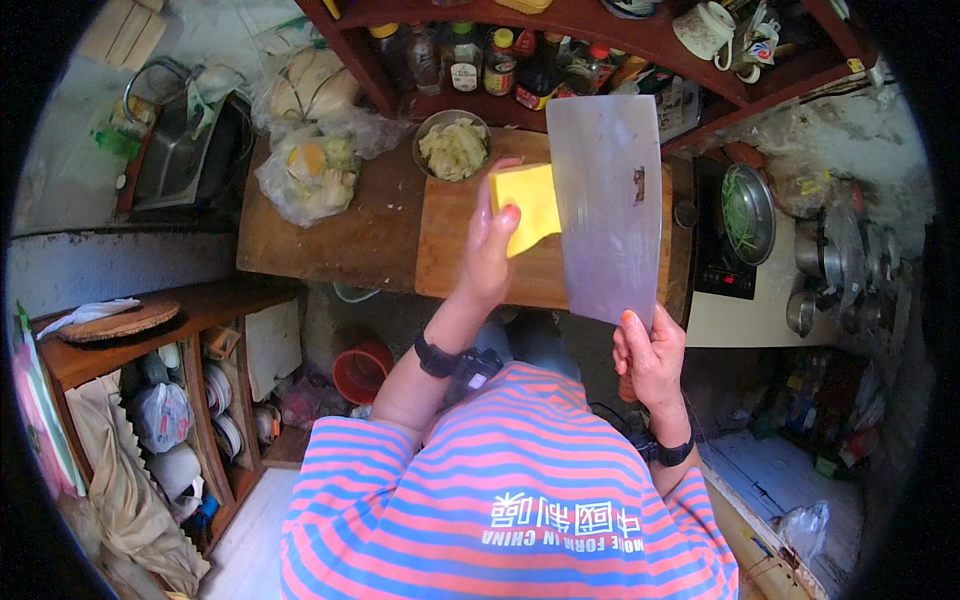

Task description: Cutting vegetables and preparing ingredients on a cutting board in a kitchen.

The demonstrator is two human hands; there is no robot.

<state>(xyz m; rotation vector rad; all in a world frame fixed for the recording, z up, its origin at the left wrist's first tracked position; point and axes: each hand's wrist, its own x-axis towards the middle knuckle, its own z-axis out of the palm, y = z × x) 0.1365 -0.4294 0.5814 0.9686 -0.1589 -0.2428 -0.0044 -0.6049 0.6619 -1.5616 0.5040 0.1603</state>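
My left hand (491, 244) grips a yellow sponge or cloth (529, 206), thumb on its near face. Its right edge meets the blade of a large cleaver (607, 202); whether part of it lies behind the blade is hidden. My right hand (651, 356) is closed around the cleaver's handle, with the blade raised and pointing away from me. A dark mark shows on the blade's right side. Beneath both hands lies a wooden cutting board (457, 255). Just past my left hand, a metal bowl (421, 154) holds cut pale-green cabbage (454, 148).
Plastic bags of vegetables (311, 176) rest on the wooden table (277, 244) at left. Sauce bottles (499, 64) line a shelf behind the board. To the right, a pan (763, 225) with green strips stands on an induction cooker (724, 281). A red bucket (360, 375) is below.
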